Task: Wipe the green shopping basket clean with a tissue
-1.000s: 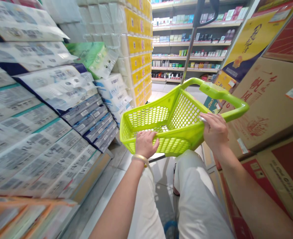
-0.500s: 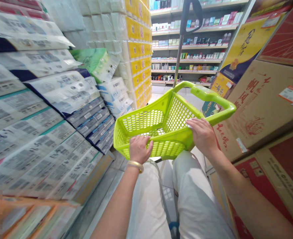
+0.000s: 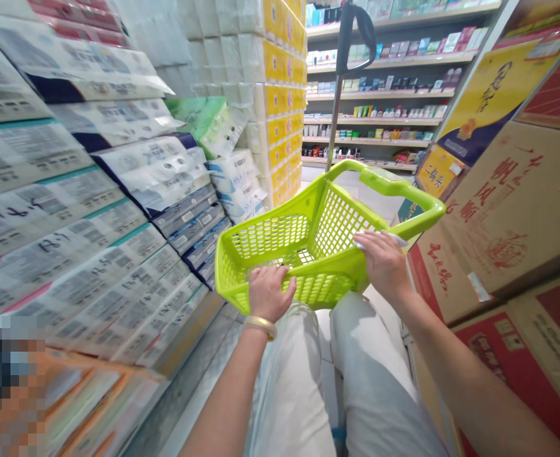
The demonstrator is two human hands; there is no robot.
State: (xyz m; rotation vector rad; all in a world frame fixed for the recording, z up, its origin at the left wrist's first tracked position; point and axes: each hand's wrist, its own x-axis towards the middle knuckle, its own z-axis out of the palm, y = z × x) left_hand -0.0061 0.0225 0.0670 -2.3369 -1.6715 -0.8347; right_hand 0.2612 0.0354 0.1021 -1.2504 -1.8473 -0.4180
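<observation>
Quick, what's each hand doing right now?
Left hand: closed, holding the rim of the green basket.
Right hand: closed, holding the basket's other side.

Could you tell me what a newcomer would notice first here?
A bright green plastic basket stands out in the middle, gripped by the left hand and right hand. Tall stacks of toilet paper packs fill the left side, and big cardboard boxes line the right.
</observation>
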